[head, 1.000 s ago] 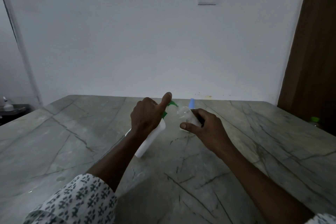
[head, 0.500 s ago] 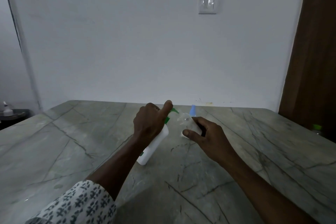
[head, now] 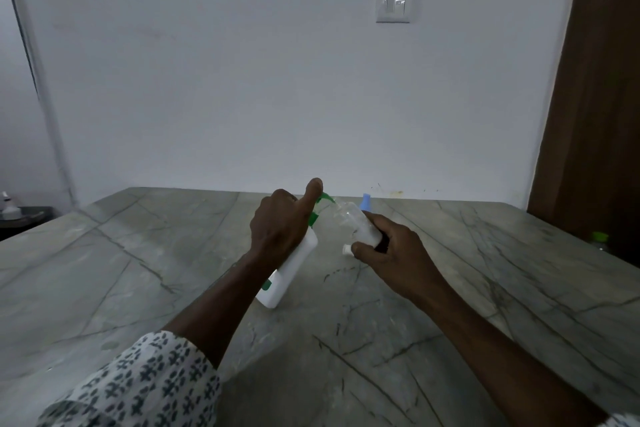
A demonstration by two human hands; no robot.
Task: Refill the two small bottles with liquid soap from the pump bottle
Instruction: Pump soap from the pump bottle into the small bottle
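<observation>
My left hand [head: 282, 227] grips the white pump bottle [head: 291, 270], which leans to the right over the marble table [head: 138, 270]. Its thumb rests on the green pump head [head: 323, 201]. In my right hand [head: 391, 251] is a small clear bottle [head: 358, 225], tilted with its open mouth up against the green spout. A small white cap [head: 346, 250] shows at my right thumb. Behind my right hand stands a second small bottle with a blue top [head: 365, 202], mostly hidden.
The table runs back to a white wall with a light switch [head: 393, 3]. A brown door [head: 602, 97] is at the right, with a green-capped bottle [head: 599, 241] beyond the table's right edge. A dark stand [head: 20, 215] is at far left.
Both hands and their bottles keep the same pose against each other. The view has tipped upward, so everything sits lower in the picture.
</observation>
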